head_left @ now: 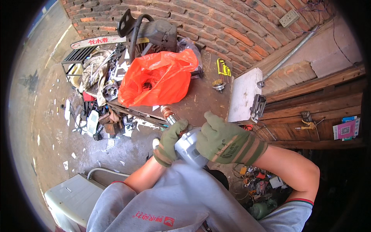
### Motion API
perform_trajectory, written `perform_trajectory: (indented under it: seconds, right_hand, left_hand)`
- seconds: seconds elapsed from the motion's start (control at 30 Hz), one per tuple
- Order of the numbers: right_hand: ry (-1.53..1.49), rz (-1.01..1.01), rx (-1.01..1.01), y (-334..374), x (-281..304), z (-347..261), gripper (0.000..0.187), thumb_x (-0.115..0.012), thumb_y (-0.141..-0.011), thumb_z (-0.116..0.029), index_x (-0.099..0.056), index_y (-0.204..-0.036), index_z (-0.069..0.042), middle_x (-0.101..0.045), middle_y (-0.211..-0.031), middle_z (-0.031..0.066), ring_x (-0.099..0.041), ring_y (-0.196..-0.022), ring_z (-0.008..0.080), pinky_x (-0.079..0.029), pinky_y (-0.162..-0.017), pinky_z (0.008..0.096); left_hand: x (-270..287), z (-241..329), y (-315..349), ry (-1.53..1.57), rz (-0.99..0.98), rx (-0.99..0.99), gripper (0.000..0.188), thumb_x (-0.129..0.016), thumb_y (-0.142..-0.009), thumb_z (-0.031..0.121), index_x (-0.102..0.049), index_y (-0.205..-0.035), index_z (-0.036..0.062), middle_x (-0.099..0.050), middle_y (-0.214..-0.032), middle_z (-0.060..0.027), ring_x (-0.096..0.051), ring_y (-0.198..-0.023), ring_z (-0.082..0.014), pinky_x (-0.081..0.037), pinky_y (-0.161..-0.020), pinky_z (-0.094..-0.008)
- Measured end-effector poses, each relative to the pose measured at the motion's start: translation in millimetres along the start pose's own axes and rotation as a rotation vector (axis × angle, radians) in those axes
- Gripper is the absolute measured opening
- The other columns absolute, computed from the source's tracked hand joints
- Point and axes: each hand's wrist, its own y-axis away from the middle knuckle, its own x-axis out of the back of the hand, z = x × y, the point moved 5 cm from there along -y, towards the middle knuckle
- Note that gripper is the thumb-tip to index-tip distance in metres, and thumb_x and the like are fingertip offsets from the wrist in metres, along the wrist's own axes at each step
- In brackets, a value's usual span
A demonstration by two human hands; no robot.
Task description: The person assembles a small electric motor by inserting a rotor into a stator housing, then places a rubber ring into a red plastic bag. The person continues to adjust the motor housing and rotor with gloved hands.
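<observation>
Both my hands wear green work gloves with tan stripes. Close in front of my chest is a silver-grey metal housing (189, 150), apparently from a power tool. A motor armature (167, 113) with a copper-coloured end sticks out of it, pointing up and away toward the bench. My left hand (170, 144) is closed round the armature where it meets the housing. From the right, my right hand (226, 141) grips the housing, its thumb raised; the undersides of its fingers are hidden.
Past my hands, a red plastic bag (158, 79) lies on the bench (206, 98), before a dark machine (158, 36) and a chainsaw bar (98, 41). A yellow hex key set (223, 67) lies right. Scrap parts (110, 120) litter the floor left; a white cabinet (73, 195) stands lower left.
</observation>
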Motion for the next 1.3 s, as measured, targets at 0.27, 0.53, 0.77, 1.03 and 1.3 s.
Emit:
perform_trajectory:
  seconds: [0.27,0.53,0.77,1.03,1.3]
  right_hand:
    - [-0.283,0.281,-0.309,16,-8,21,0.034,-0.079,-0.077,-0.042,-0.062,-0.07,-0.014,-0.045,-0.06,0.0013,-0.05,-0.059,0.0234,-0.042,-0.064,0.0391]
    - [-0.853,0.587,-0.726,24,-50,10,0.029,-0.082,-0.081,-0.036,-0.069,-0.075,-0.01,-0.063,-0.066,0.0091,-0.061,-0.062,0.0321,-0.045,-0.065,0.0449]
    - [-0.95,0.612,-0.813,33,-52,5,0.024,-0.083,-0.08,-0.029,-0.07,-0.074,-0.009,-0.062,-0.065,0.0063,-0.06,-0.062,0.0287,-0.045,-0.067,0.0421]
    - [-0.373,0.366,-0.545,25,5,27,0.026,-0.083,-0.073,-0.036,-0.069,-0.071,-0.014,-0.057,-0.061,0.004,-0.056,-0.064,0.0259,-0.044,-0.075,0.0414]
    - [-0.25,0.069,-0.339,3,15,34,0.018,-0.069,-0.081,-0.029,-0.072,-0.072,-0.014,-0.067,-0.069,0.0066,-0.062,-0.071,0.0235,-0.043,-0.079,0.0422]
  left_hand:
    - [-41,14,22,0.186,-0.213,0.098,0.039,-0.057,-0.102,0.039,-0.069,-0.094,0.0026,-0.073,-0.089,-0.0118,-0.07,-0.082,-0.024,-0.057,-0.076,-0.0391]
    - [-25,28,12,0.151,-0.223,-0.081,0.035,-0.059,-0.101,0.039,-0.071,-0.095,0.0067,-0.075,-0.093,-0.0159,-0.072,-0.084,-0.0289,-0.059,-0.078,-0.0453]
    - [-39,23,15,0.247,-0.191,0.255,0.054,-0.057,-0.097,0.049,-0.072,-0.11,-0.0015,-0.074,-0.104,-0.0218,-0.072,-0.095,-0.0353,-0.058,-0.089,-0.0486]
    - [-53,22,19,0.367,-0.179,0.363,0.055,-0.058,-0.096,0.051,-0.071,-0.108,-0.0014,-0.074,-0.104,-0.0226,-0.072,-0.094,-0.0371,-0.058,-0.089,-0.0507]
    - [-27,12,5,0.317,-0.106,0.297,0.037,-0.064,-0.097,0.04,-0.072,-0.098,0.0038,-0.075,-0.097,-0.0163,-0.072,-0.086,-0.029,-0.06,-0.081,-0.0462]
